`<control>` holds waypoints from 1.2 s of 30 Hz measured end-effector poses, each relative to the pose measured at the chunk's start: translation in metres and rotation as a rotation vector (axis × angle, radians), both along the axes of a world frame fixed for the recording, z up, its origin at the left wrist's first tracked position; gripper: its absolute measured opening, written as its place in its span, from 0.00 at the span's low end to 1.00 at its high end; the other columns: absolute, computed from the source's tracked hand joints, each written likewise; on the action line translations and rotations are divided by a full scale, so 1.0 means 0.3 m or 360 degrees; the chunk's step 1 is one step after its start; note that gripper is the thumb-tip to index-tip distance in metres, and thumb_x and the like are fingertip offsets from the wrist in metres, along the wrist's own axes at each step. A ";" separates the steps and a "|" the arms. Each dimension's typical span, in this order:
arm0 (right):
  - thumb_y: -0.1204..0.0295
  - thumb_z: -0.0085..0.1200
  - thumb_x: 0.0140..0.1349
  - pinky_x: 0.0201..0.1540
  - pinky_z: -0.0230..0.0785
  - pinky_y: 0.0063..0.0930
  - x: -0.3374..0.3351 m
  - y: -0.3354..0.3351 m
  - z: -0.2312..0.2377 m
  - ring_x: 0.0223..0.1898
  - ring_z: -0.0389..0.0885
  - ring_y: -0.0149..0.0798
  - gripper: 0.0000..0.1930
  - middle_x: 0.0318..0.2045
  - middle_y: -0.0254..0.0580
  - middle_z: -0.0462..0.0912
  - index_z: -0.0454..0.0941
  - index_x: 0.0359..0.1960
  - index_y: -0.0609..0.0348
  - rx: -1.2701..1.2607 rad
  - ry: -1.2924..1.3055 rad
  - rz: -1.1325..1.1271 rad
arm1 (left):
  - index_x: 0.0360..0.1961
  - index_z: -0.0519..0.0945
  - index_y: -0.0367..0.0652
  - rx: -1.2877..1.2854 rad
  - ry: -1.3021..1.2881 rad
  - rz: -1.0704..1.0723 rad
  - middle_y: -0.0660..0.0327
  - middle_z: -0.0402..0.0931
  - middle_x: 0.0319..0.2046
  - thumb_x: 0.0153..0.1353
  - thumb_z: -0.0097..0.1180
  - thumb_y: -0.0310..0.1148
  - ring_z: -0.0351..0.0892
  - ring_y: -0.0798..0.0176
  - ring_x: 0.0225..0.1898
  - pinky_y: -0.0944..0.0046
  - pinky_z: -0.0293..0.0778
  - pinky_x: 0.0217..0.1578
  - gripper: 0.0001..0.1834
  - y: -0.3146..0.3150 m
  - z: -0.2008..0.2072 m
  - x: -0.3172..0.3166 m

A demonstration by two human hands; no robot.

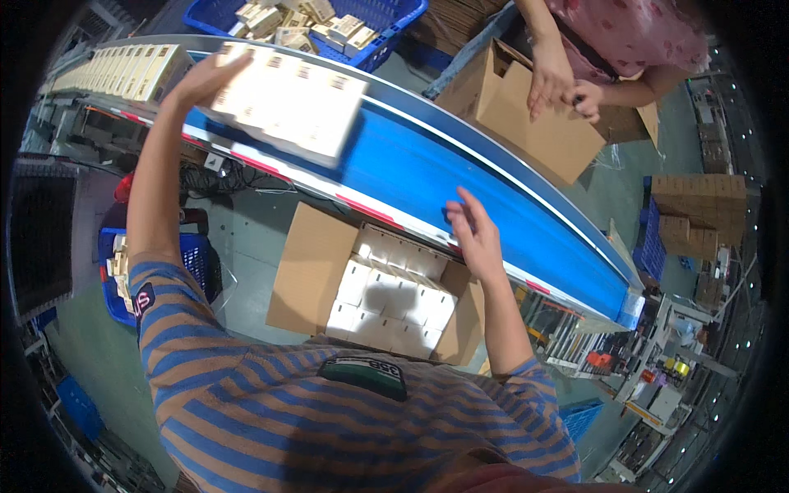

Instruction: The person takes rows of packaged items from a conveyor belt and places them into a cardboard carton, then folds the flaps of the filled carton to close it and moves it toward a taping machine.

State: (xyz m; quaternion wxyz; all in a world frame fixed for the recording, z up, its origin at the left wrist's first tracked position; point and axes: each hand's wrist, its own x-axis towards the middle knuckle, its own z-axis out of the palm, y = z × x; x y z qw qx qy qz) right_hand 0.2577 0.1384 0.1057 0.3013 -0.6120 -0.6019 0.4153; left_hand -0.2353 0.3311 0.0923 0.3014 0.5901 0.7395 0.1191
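My left hand (209, 80) is at the left end of a row of white boxes (288, 103) over the blue conveyor belt (427, 177). Its fingers press along the far corner of the end box, partly hidden by it. The boxes stand side by side, slightly blurred. My right hand (478, 238) hovers by the belt's near edge with fingers apart and nothing in it. Below the belt, in front of me, an open cardboard carton (311, 271) holds several rows of white boxes (386, 300).
More white boxes (123, 70) line the belt's left end. Across the belt, a co-worker's hands (563, 94) are at a brown carton (534, 123). Blue baskets of small boxes stand at the far side (394, 20) and left (197, 263). Stacked cartons (699, 209) stand at right.
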 end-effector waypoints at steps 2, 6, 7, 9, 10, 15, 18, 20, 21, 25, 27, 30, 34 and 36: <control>0.60 0.54 0.59 0.48 0.70 0.33 0.004 0.044 -0.014 0.48 0.78 0.44 0.32 0.48 0.54 0.77 0.61 0.61 0.63 -0.0032 0.0059 -0.0124 | 0.55 0.67 0.27 0.0056 -0.0208 -0.0251 0.45 0.76 0.44 0.53 0.55 0.62 0.77 0.58 0.44 0.59 0.73 0.45 0.45 -0.034 0.025 0.255; 0.56 0.57 0.57 0.53 0.65 0.33 -0.032 0.094 0.021 0.53 0.74 0.48 0.35 0.51 0.56 0.74 0.60 0.59 0.67 0.0174 -0.0199 -0.0340 | 0.57 0.68 0.33 0.0051 -0.0959 -0.0525 0.50 0.75 0.49 0.52 0.61 0.54 0.74 0.57 0.50 0.63 0.67 0.53 0.40 -0.247 0.053 0.710; 0.57 0.57 0.56 0.54 0.64 0.33 0.011 0.098 0.017 0.52 0.74 0.48 0.33 0.50 0.55 0.75 0.61 0.57 0.67 0.0133 -0.0063 -0.0435 | 0.57 0.68 0.35 0.0159 -0.1062 -0.0482 0.51 0.74 0.50 0.52 0.62 0.52 0.74 0.57 0.51 0.64 0.66 0.54 0.39 -0.274 0.056 0.766; 0.58 0.58 0.56 0.54 0.63 0.32 0.096 0.108 0.006 0.52 0.74 0.44 0.33 0.50 0.52 0.75 0.62 0.57 0.66 0.0005 0.0447 -0.0310 | 0.58 0.65 0.33 0.0055 -0.1286 -0.0452 0.51 0.73 0.51 0.54 0.61 0.50 0.73 0.59 0.51 0.63 0.66 0.53 0.39 -0.290 0.058 0.800; 0.58 0.57 0.56 0.53 0.64 0.33 0.118 0.086 0.023 0.51 0.74 0.44 0.33 0.50 0.51 0.75 0.62 0.58 0.66 0.0112 0.0335 -0.0358 | 0.59 0.64 0.32 0.0005 -0.1399 -0.0429 0.51 0.72 0.52 0.55 0.61 0.49 0.72 0.61 0.51 0.63 0.66 0.53 0.39 -0.300 0.065 0.810; 0.61 0.57 0.55 0.51 0.68 0.32 0.117 -0.155 0.299 0.49 0.75 0.43 0.36 0.49 0.54 0.75 0.57 0.61 0.66 0.0376 0.0151 -0.0402 | 0.56 0.65 0.35 0.0569 -0.1175 -0.0359 0.50 0.75 0.47 0.48 0.65 0.48 0.74 0.58 0.50 0.63 0.68 0.51 0.39 -0.562 0.232 0.849; 0.62 0.58 0.55 0.54 0.64 0.32 0.116 -0.407 0.223 0.52 0.72 0.39 0.36 0.51 0.49 0.72 0.56 0.61 0.66 0.0746 0.0155 -0.0499 | 0.59 0.61 0.35 0.0640 -0.1228 -0.0232 0.47 0.71 0.50 0.46 0.67 0.44 0.72 0.54 0.52 0.59 0.67 0.53 0.43 -0.833 0.164 0.871; 0.61 0.60 0.53 0.56 0.64 0.36 0.088 -0.586 0.073 0.54 0.70 0.48 0.43 0.54 0.56 0.68 0.49 0.64 0.69 0.0561 -0.0077 -0.0562 | 0.62 0.56 0.35 0.0576 -0.1220 -0.0117 0.43 0.66 0.55 0.42 0.69 0.47 0.69 0.49 0.56 0.55 0.65 0.55 0.51 -1.006 -0.004 0.901; 0.59 0.62 0.51 0.57 0.64 0.38 0.093 -0.654 -0.024 0.55 0.69 0.54 0.48 0.56 0.61 0.65 0.44 0.65 0.70 0.0410 -0.0388 -0.0557 | 0.64 0.53 0.35 0.0556 -0.1041 -0.0148 0.41 0.63 0.57 0.40 0.70 0.50 0.67 0.45 0.57 0.53 0.64 0.56 0.56 -1.062 -0.065 0.908; 0.50 0.67 0.41 0.59 0.61 0.45 0.109 -0.633 -0.062 0.61 0.61 0.63 0.56 0.61 0.70 0.56 0.48 0.68 0.60 0.0156 -0.0708 0.0156 | 0.67 0.52 0.40 0.0313 0.0130 -0.1088 0.37 0.52 0.64 0.32 0.66 0.67 0.63 0.38 0.59 0.51 0.65 0.55 0.66 -1.024 -0.085 0.907; 0.46 0.67 0.38 0.56 0.64 0.45 0.145 -0.515 -0.098 0.60 0.65 0.57 0.54 0.61 0.64 0.61 0.54 0.67 0.51 -0.0132 -0.0715 0.0322 | 0.67 0.55 0.45 -0.0148 0.0213 -0.1296 0.39 0.54 0.64 0.32 0.62 0.71 0.64 0.40 0.59 0.51 0.65 0.55 0.64 -0.900 -0.037 0.935; 0.41 0.61 0.42 0.52 0.69 0.38 0.201 -0.348 -0.011 0.52 0.76 0.50 0.47 0.51 0.54 0.76 0.62 0.63 0.50 -0.0642 -0.0648 0.0594 | 0.65 0.60 0.51 -0.0228 0.0303 -0.1489 0.45 0.59 0.62 0.30 0.53 0.79 0.69 0.47 0.57 0.53 0.65 0.55 0.62 -0.789 -0.102 0.981; 0.33 0.56 0.39 0.51 0.67 0.38 0.234 -0.306 -0.048 0.50 0.75 0.55 0.49 0.49 0.61 0.76 0.68 0.59 0.53 -0.0684 -0.0424 0.0612 | 0.64 0.64 0.52 -0.0591 0.0277 -0.1587 0.48 0.68 0.57 0.31 0.50 0.80 0.67 0.47 0.58 0.55 0.64 0.57 0.60 -0.707 -0.034 1.049; 0.37 0.60 0.37 0.49 0.67 0.41 0.161 -0.362 -0.093 0.47 0.76 0.55 0.43 0.44 0.56 0.79 0.72 0.56 0.44 -0.0208 -0.1041 0.0504 | 0.64 0.64 0.51 -0.0585 0.0230 -0.1621 0.49 0.68 0.57 0.32 0.49 0.81 0.66 0.48 0.59 0.54 0.63 0.58 0.60 -0.717 -0.062 1.023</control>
